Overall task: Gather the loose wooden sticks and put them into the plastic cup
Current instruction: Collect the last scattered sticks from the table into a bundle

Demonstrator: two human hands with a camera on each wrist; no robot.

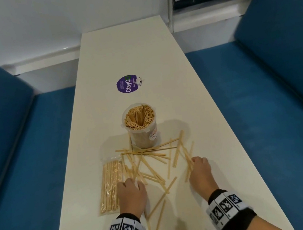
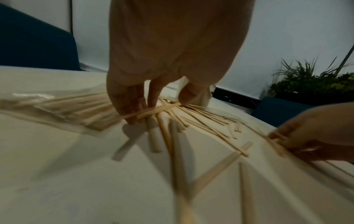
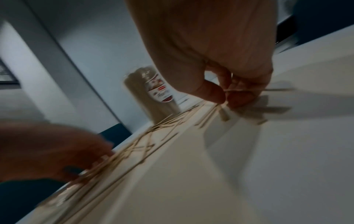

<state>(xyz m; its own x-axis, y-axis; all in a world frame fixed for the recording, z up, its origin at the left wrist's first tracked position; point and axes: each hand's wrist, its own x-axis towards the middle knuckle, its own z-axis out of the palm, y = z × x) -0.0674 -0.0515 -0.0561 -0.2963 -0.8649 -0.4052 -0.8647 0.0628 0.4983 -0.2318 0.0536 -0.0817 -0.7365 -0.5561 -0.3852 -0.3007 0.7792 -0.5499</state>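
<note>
A clear plastic cup [image 1: 140,125], packed with upright wooden sticks, stands mid-table. Loose wooden sticks [image 1: 154,160] lie scattered in front of it, down to the near edge. My left hand [image 1: 134,180] is at the left side of the scatter; in the left wrist view its fingers [image 2: 132,115] and thumb curl onto a few sticks [image 2: 153,111]. At the right side, my right hand [image 1: 193,162] pinches several sticks [image 3: 239,90] between thumb [image 3: 210,92] and fingers. The cup [image 3: 153,94] stands just beyond it.
A clear bag of sticks [image 1: 110,187] lies left of my left hand. A purple round sticker [image 1: 127,84] sits farther back on the narrow cream table [image 1: 195,108]. Blue benches [image 1: 273,96] flank both long sides. A plant [image 2: 314,81] stands off to the right.
</note>
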